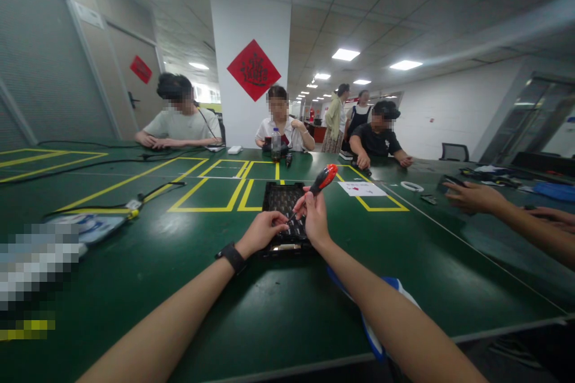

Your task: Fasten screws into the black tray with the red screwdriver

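In front of me on the green table lies an open black tool case [287, 248], with rows of small bits inside. My right hand [314, 215] is closed around a screwdriver [324, 179] with a black and red handle. Its handle end tilts up to the right, and its shaft slants down toward the case. Over the left part of the case, my left hand [264, 230] is closed, thumb and fingertips pinched at the screwdriver's tip end. Whatever small piece sits between those fingers is too small to make out.
Yellow tape [202, 210] marks rectangles on the green table [179, 287]. A white paper [363, 189] and a white ring [412, 187] lie beyond my right hand. A blue-and-white item [395, 284] is partly under my right forearm. A bottle [275, 143] stands opposite. A co-worker's hand [476, 196] reaches in at right.
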Demonstrator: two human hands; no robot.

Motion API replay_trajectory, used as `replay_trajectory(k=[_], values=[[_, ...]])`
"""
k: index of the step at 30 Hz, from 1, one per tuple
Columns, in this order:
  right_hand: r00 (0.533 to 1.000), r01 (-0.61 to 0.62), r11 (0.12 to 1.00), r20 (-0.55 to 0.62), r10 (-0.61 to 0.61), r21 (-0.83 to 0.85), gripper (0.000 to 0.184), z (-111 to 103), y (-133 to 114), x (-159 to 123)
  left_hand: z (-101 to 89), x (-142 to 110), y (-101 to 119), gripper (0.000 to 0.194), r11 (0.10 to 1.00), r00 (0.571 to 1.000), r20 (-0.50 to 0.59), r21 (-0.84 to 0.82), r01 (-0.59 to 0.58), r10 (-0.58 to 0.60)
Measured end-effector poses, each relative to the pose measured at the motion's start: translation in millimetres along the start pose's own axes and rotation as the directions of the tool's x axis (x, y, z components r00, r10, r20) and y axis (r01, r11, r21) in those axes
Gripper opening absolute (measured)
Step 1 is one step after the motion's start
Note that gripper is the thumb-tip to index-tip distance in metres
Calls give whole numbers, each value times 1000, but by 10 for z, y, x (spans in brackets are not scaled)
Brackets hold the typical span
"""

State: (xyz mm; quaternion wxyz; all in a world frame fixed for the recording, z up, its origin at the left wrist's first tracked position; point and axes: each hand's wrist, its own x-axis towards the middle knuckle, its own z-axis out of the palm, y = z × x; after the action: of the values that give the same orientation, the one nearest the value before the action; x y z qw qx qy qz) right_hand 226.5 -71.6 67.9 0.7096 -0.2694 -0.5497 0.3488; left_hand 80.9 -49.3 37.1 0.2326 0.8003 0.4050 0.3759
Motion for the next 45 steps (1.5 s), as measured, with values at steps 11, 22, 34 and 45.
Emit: replay_trajectory(k=[11,22,34,45], values=[[978,-65,997,-202,57,-33,27,-69,74,37,-67,-66,225,29,986,988,-12,-73,-153,152],[979,-119,991,-174,108,-54,28,-75,147,43,-73,-86,267,51,990,992,50,-88,-109,114],[980,-136,991,-151,131,-21,30,-78,152,45,-81,-105,341,55,986,992,69,-137,-91,101],[986,-110,993,-133,102,-49,30,-57,120,27,-88,-111,327,56,990,989,79,-78,-121,127]])
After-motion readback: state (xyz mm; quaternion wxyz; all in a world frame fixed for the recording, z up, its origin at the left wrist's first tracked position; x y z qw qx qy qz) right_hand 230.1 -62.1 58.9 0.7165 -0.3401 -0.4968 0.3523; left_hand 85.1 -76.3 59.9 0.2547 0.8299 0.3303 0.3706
